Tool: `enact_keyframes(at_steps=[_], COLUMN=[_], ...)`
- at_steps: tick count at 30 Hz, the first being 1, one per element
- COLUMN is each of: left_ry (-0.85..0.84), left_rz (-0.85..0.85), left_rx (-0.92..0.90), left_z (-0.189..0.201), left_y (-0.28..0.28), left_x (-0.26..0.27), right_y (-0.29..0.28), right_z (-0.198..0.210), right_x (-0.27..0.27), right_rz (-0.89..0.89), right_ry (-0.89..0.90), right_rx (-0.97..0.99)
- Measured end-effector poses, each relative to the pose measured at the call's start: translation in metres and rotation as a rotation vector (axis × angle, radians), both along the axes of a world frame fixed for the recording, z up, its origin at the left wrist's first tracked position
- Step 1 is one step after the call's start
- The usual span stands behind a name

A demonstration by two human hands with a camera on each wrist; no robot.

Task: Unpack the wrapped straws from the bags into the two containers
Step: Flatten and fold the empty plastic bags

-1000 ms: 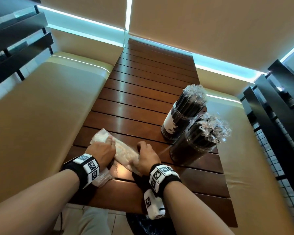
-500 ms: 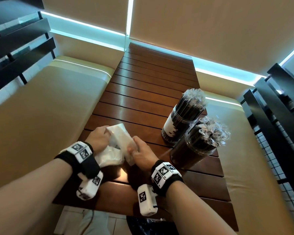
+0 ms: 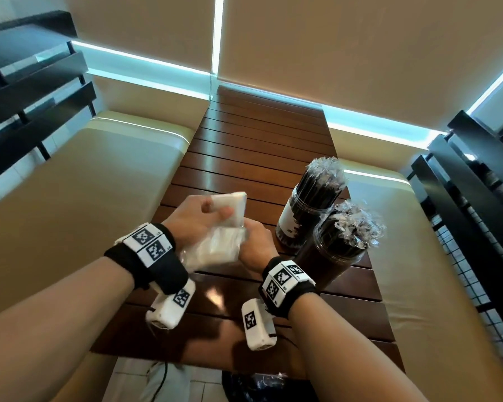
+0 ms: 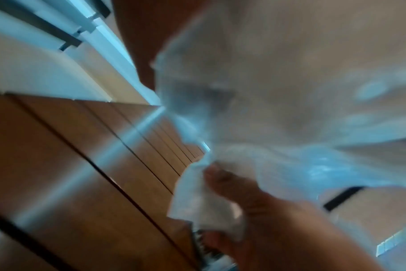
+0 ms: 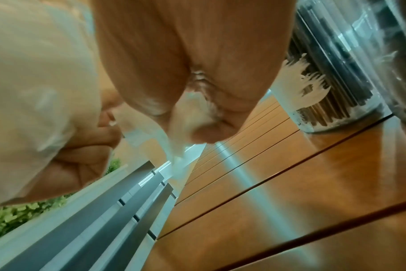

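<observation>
Two hands up over the slatted table (image 3: pixel 259 158): left hand (image 3: pixel 195 219) clamps the white packet (image 3: pixel 234 208), right hand (image 3: pixel 257 242) pinches the crinkly clear bag (image 3: pixel 215 250) at 6 o'clock of it — light, floppy, slippery imo, so grip edges; straw jars (image 3: pixel 311 216) at 3 o'clock.
</observation>
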State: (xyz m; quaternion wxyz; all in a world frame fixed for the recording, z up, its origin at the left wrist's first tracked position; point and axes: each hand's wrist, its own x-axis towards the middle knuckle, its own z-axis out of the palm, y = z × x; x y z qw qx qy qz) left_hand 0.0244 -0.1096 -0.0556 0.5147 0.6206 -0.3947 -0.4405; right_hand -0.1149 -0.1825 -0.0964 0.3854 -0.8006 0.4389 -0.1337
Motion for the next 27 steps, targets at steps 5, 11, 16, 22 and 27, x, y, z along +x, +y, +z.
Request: enact_keyframes(at_steps=[5, 11, 16, 22, 27], left_ry=[0.072, 0.19, 0.175, -0.086, -0.43], left_rz=[0.155, 0.108, 0.098, 0.073, 0.183], left_rx=[0.084, -0.021, 0.026, 0.028, -0.022], left_z=[0.002, 0.011, 0.003, 0.004, 0.008], left_y=[-0.004, 0.003, 0.005, 0.004, -0.003], left_x=[0.008, 0.003, 0.009, -0.002, -0.003], right_y=[0.0, 0.002, 0.006, 0.009, 0.009], right_z=[0.011, 0.03, 0.046, 0.059, 0.052], right_x=[-0.007, 0.002, 0.003, 0.006, 0.005], right_rz=[-0.165, -0.194, -0.224, -0.146, -0.252], right_ry=[0.062, -0.096, -0.618, -0.739, -0.708], right_rx=[-0.166, 0.263, 0.675, 0.692, 0.461])
